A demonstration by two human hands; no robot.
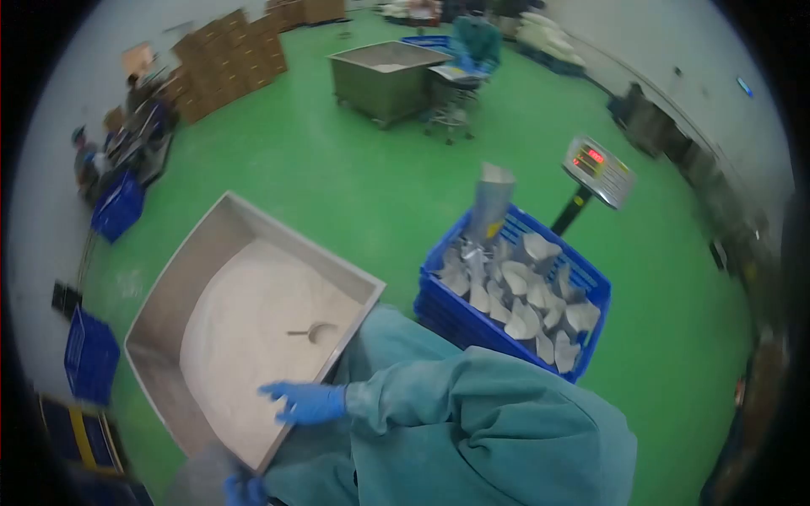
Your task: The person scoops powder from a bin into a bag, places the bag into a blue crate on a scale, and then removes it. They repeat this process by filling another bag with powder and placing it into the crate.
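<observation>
My right hand, in a blue glove, reaches over the near rim of a steel bin. Its fingers are spread and hold nothing, just above the white powder in the bin. A metal scoop lies on the powder, apart from that hand. At the bottom edge, my left hand, also gloved in blue, is partly cut off. Its fingers look curled at the side of a blurred grey bag, beside the bin's near corner.
A blue crate on my right holds several silver bags with white contents. Behind it stands a scale display. Farther off are another steel bin, a person in teal, stacked cartons and blue crates along the left.
</observation>
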